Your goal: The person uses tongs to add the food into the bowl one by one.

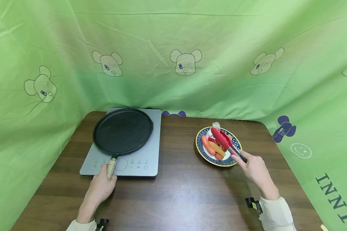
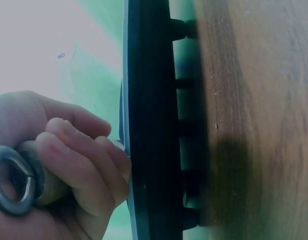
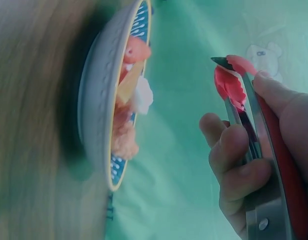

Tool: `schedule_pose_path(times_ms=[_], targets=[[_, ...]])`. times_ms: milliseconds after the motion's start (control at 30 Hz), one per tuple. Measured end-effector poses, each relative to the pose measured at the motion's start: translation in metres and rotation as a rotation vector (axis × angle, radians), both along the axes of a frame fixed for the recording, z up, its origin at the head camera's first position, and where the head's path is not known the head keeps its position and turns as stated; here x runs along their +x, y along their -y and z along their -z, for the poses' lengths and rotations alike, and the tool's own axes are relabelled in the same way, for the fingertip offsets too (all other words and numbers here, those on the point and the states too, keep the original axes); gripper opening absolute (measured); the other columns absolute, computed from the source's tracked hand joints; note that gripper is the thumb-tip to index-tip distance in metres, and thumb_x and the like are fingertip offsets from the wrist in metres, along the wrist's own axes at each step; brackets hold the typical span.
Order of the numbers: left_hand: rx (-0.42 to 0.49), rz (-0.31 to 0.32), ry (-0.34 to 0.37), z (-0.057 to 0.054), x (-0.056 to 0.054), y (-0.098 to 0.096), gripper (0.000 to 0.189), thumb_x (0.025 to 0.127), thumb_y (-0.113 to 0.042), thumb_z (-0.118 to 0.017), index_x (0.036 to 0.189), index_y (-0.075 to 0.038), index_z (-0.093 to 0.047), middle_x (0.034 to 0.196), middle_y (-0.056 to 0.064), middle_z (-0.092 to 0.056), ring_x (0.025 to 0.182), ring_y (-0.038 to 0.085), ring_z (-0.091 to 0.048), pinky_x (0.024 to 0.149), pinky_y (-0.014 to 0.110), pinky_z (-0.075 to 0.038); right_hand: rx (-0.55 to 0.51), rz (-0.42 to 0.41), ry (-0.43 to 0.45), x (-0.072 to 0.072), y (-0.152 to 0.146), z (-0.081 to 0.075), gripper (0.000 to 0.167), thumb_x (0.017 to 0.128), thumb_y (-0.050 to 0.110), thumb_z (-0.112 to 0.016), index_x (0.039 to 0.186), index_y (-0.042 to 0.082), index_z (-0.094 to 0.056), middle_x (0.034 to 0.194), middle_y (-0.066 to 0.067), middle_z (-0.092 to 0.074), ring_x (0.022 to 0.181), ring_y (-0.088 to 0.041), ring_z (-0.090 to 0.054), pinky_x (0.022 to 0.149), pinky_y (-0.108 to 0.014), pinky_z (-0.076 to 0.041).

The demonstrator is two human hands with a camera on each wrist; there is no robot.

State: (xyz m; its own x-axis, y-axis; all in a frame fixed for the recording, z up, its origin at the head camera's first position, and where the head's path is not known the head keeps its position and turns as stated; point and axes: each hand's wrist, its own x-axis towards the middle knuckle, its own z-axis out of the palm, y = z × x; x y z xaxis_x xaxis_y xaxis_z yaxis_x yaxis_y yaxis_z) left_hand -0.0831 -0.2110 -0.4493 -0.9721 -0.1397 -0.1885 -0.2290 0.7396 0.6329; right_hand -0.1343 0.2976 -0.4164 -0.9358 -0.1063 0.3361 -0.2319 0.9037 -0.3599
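Note:
My left hand (image 1: 99,187) grips the wooden handle (image 1: 111,167) of a flat black frying pan (image 1: 123,131). The pan rests on an induction cooktop (image 1: 88,162). In the left wrist view, a metal hanging ring (image 2: 14,180) shows at the handle's end. My right hand (image 1: 255,168) holds red-tipped metal tongs (image 1: 223,139) over a blue-patterned plate (image 1: 203,153). Between the tong tips is a small piece, pale grey from above and dark (image 3: 221,62) in the right wrist view; I cannot tell what it is. Sausages (image 1: 207,146) and a yellow-orange strip (image 1: 217,149) lie on the plate.
A brown wooden table (image 1: 176,192) carries everything, the cooktop at left and the plate at right. Green cloth (image 1: 150,38) printed with bear faces hangs behind the table and along both sides. A dark cord (image 1: 148,108) shows behind the cooktop.

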Motion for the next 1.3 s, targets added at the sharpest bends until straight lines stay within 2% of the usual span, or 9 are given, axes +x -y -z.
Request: schedule_pose_path(times_ms=[167,333,500,600,733,833,900,1033,1300], targets=[[0.01,-0.007,0.012,0.001,0.001,0.0,0.051,0.089,-0.016,-0.048,0.133,0.001,-0.029,0.08,0.017,-0.053,0.058,0.024,-0.049,0.047,0.036,-0.037,-0.018,-0.008,-0.001,-0.003,0.009,-0.003,0.046,0.088,0.031,-0.068,0.114,-0.006,-0.064,0.088,-0.026,-0.065,0.071,-0.036,-0.061,0.069,-0.055,-0.045],[0.011,-0.007,0.009,0.001,0.0,0.0,0.05,0.089,-0.016,-0.048,0.132,0.001,-0.029,0.078,0.016,-0.052,0.057,0.023,-0.048,0.046,0.036,-0.037,-0.035,-0.014,0.0,-0.008,0.021,-0.005,0.044,0.087,0.028,-0.069,0.116,-0.004,-0.064,0.089,-0.026,-0.066,0.069,-0.034,-0.059,0.067,-0.051,-0.046],[0.011,-0.009,0.01,0.001,0.0,0.001,0.049,0.089,-0.016,-0.048,0.132,0.001,-0.03,0.077,0.015,-0.052,0.057,0.024,-0.049,0.046,0.036,-0.037,-0.06,-0.045,-0.022,-0.013,0.034,-0.004,0.039,0.086,0.024,-0.07,0.115,-0.002,-0.066,0.084,-0.02,-0.067,0.066,-0.029,-0.058,0.063,-0.047,-0.046],[0.013,-0.003,0.006,0.001,0.0,0.001,0.049,0.089,-0.017,-0.049,0.132,0.001,-0.03,0.077,0.015,-0.052,0.058,0.024,-0.049,0.047,0.036,-0.037,-0.069,-0.062,-0.037,-0.015,0.041,-0.003,0.032,0.086,0.023,-0.07,0.109,0.001,-0.068,0.076,-0.013,-0.065,0.062,-0.026,-0.054,0.06,-0.043,-0.044],[0.014,-0.002,0.007,0.001,0.0,0.001,0.05,0.09,-0.017,-0.049,0.132,0.001,-0.03,0.076,0.015,-0.052,0.058,0.024,-0.049,0.047,0.036,-0.037,-0.077,-0.079,-0.051,-0.017,0.05,-0.001,0.024,0.087,0.022,-0.069,0.104,0.005,-0.069,0.078,-0.009,-0.064,0.065,-0.027,-0.055,0.064,-0.045,-0.045],[0.016,-0.003,0.007,0.001,-0.001,0.001,0.05,0.09,-0.017,-0.049,0.133,0.001,-0.03,0.076,0.015,-0.052,0.057,0.024,-0.05,0.046,0.036,-0.038,-0.1,-0.085,-0.039,-0.019,0.055,-0.001,0.028,0.087,0.022,-0.068,0.108,0.004,-0.069,0.087,-0.012,-0.067,0.075,-0.031,-0.06,0.072,-0.049,-0.046],[0.019,-0.002,0.006,0.001,-0.001,0.001,0.051,0.09,-0.017,-0.049,0.133,0.001,-0.029,0.076,0.015,-0.052,0.057,0.023,-0.049,0.046,0.036,-0.038,-0.117,-0.087,-0.023,-0.02,0.058,-0.001,0.03,0.088,0.022,-0.068,0.111,0.003,-0.068,0.085,-0.014,-0.067,0.077,-0.031,-0.061,0.073,-0.049,-0.046],[0.02,-0.007,0.012,0.001,-0.001,0.001,0.051,0.089,-0.017,-0.048,0.133,0.001,-0.029,0.077,0.015,-0.052,0.057,0.023,-0.049,0.047,0.036,-0.038,-0.129,-0.099,-0.011,-0.021,0.066,0.001,0.032,0.088,0.025,-0.068,0.112,0.005,-0.069,0.082,-0.014,-0.067,0.073,-0.028,-0.061,0.07,-0.047,-0.046],[0.027,-0.004,0.012,0.002,-0.002,0.002,0.052,0.089,-0.016,-0.048,0.134,0.001,-0.028,0.084,0.02,-0.054,0.06,0.025,-0.05,0.047,0.036,-0.038,-0.164,-0.15,-0.007,-0.024,0.081,0.001,0.04,0.086,0.03,-0.069,0.12,0.008,-0.066,0.095,-0.018,-0.068,0.076,-0.027,-0.062,0.072,-0.045,-0.048]])
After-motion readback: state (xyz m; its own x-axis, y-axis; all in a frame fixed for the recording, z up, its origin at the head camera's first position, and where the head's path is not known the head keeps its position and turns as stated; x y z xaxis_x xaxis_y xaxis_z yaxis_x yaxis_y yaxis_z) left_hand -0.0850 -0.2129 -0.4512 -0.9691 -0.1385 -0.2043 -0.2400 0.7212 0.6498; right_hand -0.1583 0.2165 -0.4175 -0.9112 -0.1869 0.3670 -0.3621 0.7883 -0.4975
